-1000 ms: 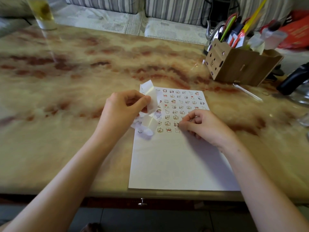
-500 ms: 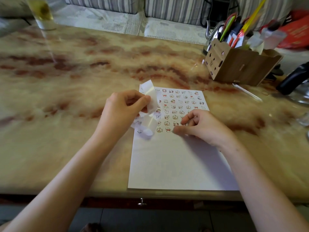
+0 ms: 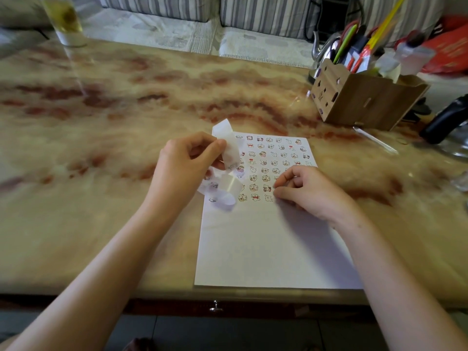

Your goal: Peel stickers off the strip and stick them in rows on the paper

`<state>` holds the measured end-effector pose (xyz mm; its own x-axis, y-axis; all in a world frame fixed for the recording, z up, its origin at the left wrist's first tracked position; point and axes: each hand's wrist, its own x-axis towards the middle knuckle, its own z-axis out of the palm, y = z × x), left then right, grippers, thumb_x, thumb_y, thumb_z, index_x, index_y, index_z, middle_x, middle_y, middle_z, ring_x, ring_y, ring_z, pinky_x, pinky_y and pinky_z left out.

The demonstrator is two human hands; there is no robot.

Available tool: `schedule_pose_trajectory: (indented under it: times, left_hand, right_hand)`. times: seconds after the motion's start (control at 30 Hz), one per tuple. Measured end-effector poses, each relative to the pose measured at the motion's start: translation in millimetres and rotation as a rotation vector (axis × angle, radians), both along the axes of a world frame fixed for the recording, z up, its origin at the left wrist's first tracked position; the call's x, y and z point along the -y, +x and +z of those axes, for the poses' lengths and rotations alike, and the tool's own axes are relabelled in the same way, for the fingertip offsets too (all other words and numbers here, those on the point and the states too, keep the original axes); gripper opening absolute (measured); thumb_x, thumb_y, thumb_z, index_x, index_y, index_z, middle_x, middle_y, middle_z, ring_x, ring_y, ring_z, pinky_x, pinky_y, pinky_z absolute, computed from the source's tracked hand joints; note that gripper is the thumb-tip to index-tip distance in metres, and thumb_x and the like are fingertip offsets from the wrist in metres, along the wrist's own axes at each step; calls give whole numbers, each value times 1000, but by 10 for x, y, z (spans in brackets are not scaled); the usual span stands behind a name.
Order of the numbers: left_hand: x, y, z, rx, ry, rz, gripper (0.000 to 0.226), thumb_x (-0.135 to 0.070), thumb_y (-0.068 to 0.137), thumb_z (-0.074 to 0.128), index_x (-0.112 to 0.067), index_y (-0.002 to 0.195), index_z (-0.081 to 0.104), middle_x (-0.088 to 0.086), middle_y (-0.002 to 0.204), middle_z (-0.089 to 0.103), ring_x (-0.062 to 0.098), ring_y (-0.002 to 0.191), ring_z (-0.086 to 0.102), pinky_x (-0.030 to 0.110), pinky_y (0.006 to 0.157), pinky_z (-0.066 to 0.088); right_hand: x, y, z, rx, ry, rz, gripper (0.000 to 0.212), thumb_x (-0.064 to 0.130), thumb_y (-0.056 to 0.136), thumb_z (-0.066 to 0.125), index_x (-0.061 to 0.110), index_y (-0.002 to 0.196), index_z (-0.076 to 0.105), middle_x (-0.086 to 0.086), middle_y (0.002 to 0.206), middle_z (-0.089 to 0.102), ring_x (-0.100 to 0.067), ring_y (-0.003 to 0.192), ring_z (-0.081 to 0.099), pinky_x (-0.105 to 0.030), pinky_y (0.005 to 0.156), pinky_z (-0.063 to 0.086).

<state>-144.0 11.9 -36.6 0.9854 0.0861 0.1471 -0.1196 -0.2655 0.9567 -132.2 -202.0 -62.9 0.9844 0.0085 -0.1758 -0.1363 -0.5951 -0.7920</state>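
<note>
A white paper (image 3: 266, 249) lies on the marble table, with several rows of small cartoon stickers (image 3: 273, 158) across its top part. My left hand (image 3: 187, 165) hovers over the paper's left edge and pinches a translucent, curling sticker strip (image 3: 229, 148), whose lower end loops down onto the paper. My right hand (image 3: 311, 191) rests on the paper with its fingers curled. Its thumb and forefinger tips press together at the right end of the lowest sticker row. I cannot see whether a sticker lies under those fingertips.
A wooden pen holder (image 3: 367, 102) full of pens stands at the back right, with a kettle (image 3: 321, 49) behind it and a black object (image 3: 445, 120) to its right. A thin clear stick (image 3: 374, 139) lies near the holder. A glass of yellow drink (image 3: 64, 19) stands far left.
My right fingertips slid a little left and down along the lowest sticker row, then back right. My left hand with the strip has barely moved.
</note>
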Motion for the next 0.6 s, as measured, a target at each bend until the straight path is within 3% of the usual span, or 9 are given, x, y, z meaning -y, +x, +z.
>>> schedule_pose_trajectory:
  times: [0.13,0.3,0.4,0.6]
  left_hand:
    - [0,2,12,60,-10,1,18,-19,93,57,-10,85,71,1,76,74,9,70,70,15,61,51]
    - [21,-7,25,103,-35,-22,18,-17,94,57,-10,85,71,-3,73,74,5,68,69,13,58,48]
    - [22,-9,24,112,-47,-35,18,-17,94,56,-11,85,71,-4,74,74,4,68,69,13,57,48]
    - [28,-2,20,91,-71,-50,20,-18,96,54,-12,88,71,-8,74,74,4,68,69,14,57,49]
  right_hand:
    - [-103,-27,53,172,99,-37,9,16,87,64,18,78,61,1,61,64,-11,49,51,-33,59,41]
    - [-393,-139,200,501,208,48,4,18,87,67,21,86,65,12,83,67,-1,69,56,-15,64,42]
    - [-509,-174,219,568,244,106,9,14,84,71,18,90,67,11,89,70,-7,81,63,-19,73,47]
    - [-576,-175,222,629,297,101,16,6,81,73,16,90,65,7,81,69,-7,73,64,-18,67,47]
